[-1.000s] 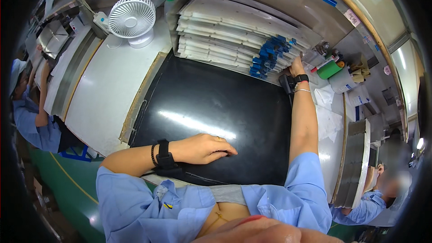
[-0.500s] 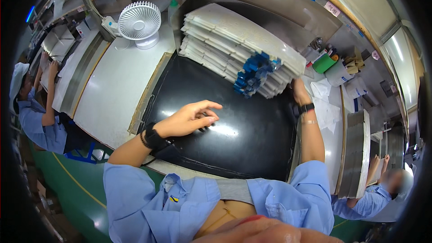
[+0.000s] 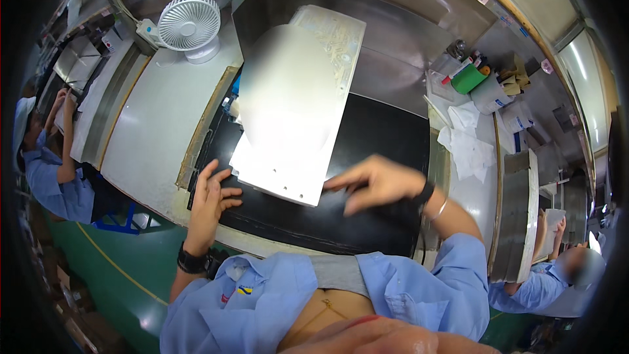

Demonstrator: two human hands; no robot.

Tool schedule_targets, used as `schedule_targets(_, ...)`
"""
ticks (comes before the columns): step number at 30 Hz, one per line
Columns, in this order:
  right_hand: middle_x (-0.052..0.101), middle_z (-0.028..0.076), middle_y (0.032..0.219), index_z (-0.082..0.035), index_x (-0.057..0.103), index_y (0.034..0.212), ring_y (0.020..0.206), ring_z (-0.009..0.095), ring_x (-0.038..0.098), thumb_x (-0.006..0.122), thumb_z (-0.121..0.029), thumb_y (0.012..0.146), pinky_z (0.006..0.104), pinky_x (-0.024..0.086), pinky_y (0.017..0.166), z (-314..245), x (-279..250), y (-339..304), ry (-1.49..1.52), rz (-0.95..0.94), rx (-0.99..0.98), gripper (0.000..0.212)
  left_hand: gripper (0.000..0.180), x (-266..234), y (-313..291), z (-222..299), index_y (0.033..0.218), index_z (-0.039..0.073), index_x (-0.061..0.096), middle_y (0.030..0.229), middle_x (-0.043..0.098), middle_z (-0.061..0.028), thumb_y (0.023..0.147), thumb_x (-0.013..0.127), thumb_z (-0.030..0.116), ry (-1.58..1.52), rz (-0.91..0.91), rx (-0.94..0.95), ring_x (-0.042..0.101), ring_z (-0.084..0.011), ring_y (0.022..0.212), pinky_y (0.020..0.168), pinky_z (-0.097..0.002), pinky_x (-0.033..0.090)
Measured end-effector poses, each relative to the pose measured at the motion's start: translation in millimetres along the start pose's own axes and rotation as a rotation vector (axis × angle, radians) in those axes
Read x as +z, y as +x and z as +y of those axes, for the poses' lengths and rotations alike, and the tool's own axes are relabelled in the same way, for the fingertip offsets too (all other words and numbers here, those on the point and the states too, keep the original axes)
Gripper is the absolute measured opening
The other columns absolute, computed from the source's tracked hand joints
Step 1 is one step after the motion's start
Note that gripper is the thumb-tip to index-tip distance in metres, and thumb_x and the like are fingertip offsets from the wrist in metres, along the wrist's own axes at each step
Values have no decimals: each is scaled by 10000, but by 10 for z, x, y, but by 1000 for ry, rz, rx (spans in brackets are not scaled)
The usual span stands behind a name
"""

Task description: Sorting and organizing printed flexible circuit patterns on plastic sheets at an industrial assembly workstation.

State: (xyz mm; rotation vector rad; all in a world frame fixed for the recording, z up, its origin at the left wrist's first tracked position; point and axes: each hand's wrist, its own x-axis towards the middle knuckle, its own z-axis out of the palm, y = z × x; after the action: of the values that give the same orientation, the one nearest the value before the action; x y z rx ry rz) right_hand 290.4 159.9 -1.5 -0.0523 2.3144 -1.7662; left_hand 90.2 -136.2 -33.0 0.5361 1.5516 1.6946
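A stack of long white panels [image 3: 288,157] stands on the black mat [image 3: 377,128], its narrow end toward me. Strong glare hides much of the top panel, and several small dark holes show near its close end. Past the stack's left side peeks a bit of blue material [image 3: 234,85]. My left hand [image 3: 213,203] is beside the near left corner, fingers spread, holding nothing. At the near right edge, my right hand [image 3: 383,183] is slightly blurred; its forefinger reaches to the panel's side, the other fingers curl loosely, and nothing is in it.
A white fan [image 3: 190,26] stands at the back left. Metal guards [image 3: 393,65] rise behind the mat. To the right are white cloths [image 3: 468,151], a green roll [image 3: 468,78] and tubs [image 3: 491,95]. Co-workers sit at benches on the far left [image 3: 49,137] and far right [image 3: 544,282].
The panel stack has turned from lying crosswise at the back to pointing toward me. Its blue part has swung to the left. My right hand came nearer; my left hand moved left.
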Motion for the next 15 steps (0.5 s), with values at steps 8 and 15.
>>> schedule_targets(8, 557, 94, 1218, -35, 497, 1264, 1091, 174, 527, 452, -405, 951, 333, 385, 976, 1014, -2517, 1203, 300, 770, -81, 487, 642, 262, -389, -75, 1455, 110, 47, 1403, 263, -192, 975, 401, 349, -292, -187, -62, 432, -302, 1200, 976, -428, 394)
schedule_targets(15, 582, 117, 1191, -32, 548, 1198, 1105, 228, 532, 335, -546, 939, 381, 397, 977, 398, -2123, 1604, 658, 530, 11, 614, 727, 351, -314, -132, 1463, 133, -5, 1461, 209, -128, 951, 451, 377, -433, -92, 158, 211, -244, 1359, 1113, -415, 163)
